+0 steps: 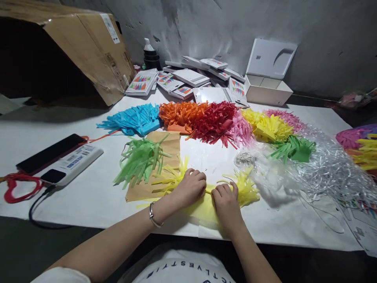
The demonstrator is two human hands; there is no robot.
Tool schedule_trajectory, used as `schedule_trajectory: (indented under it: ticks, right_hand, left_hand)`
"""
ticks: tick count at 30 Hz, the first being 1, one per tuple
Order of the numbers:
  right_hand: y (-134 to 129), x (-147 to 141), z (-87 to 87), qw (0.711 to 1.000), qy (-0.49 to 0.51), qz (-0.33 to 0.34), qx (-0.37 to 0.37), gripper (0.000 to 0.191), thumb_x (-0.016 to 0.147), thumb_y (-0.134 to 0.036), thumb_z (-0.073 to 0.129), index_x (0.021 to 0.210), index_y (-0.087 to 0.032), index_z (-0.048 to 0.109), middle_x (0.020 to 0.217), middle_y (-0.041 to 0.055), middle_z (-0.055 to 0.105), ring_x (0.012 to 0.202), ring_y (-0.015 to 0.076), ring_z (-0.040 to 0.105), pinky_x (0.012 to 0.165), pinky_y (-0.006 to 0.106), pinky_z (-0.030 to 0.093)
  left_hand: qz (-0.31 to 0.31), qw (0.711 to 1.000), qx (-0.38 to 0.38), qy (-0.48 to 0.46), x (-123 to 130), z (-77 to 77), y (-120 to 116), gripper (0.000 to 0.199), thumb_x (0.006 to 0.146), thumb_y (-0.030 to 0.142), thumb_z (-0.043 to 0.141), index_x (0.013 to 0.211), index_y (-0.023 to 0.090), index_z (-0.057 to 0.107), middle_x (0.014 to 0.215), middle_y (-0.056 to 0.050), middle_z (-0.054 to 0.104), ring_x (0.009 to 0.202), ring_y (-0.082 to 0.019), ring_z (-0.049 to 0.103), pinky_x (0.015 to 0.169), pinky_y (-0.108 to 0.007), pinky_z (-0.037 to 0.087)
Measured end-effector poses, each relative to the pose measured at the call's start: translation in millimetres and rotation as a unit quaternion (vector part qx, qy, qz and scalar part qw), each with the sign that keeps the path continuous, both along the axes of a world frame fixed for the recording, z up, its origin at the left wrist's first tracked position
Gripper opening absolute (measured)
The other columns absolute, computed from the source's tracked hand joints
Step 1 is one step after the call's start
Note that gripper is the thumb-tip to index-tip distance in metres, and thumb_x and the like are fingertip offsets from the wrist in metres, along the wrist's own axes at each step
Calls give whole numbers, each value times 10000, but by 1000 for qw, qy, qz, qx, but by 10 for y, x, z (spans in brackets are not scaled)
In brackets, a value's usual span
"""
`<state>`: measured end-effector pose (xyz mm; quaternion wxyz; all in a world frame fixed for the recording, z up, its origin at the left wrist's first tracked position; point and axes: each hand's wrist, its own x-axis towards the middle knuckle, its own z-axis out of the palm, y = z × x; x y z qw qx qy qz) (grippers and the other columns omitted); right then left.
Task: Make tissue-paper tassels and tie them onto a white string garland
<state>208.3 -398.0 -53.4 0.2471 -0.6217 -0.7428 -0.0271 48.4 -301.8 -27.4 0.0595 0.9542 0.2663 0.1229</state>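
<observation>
A yellow tissue paper tassel [246,188] lies across the front of the table, its fringed ends fanning out to both sides. Both of my hands are closed on its narrow middle. My left hand [191,186], with a silver bracelet on the wrist, grips it from the left. Just to the right, my right hand [226,202] pinches the same strip with bent fingers. Some yellow tissue hangs toward me below the hands. A light green tissue tassel [141,159] rests on brown paper [135,193] to the left of my left hand.
Blue [132,119], orange [181,114], red [216,121], pink and yellow fringes line the table's middle. Silver tinsel [330,161] and clear plastic spread right. A phone [51,153] and power bank [73,163] lie left. Behind are flat boxes [191,77], an open white box [266,90] and a carton [94,51].
</observation>
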Motion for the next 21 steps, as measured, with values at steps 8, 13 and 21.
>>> schedule_trajectory:
  ticks: [8, 13, 21]
  right_hand:
    - [52, 44, 165, 985, 138, -69, 74, 163, 972, -177, 503, 878, -202, 634, 851, 32, 671, 866, 198, 596, 969, 410, 360]
    - [19, 447, 268, 905, 322, -210, 185, 174, 953, -332, 553, 908, -189, 639, 868, 51, 677, 828, 199, 624, 769, 330, 477]
    - [-506, 1462, 438, 735, 426, -349, 396, 199, 803, -364, 664, 707, -222, 562, 688, -2, 586, 606, 185, 557, 655, 362, 478]
  left_hand:
    - [-129, 990, -43, -34, -101, -39, -364, 145, 952, 152, 539, 1041, 171, 652, 1196, -114, 649, 1135, -233, 566, 979, -348, 460]
    - [-61, 995, -75, -20, -151, -122, -347, 419, 863, 302, 696, 1255, 198, 588, 1428, -146, 540, 1363, -359, 424, 1109, -539, 356]
    - [12, 999, -37, -27, -295, -73, -136, 284, 911, 231, 616, 1194, 209, 630, 1369, -142, 584, 1295, -339, 488, 1071, -564, 381]
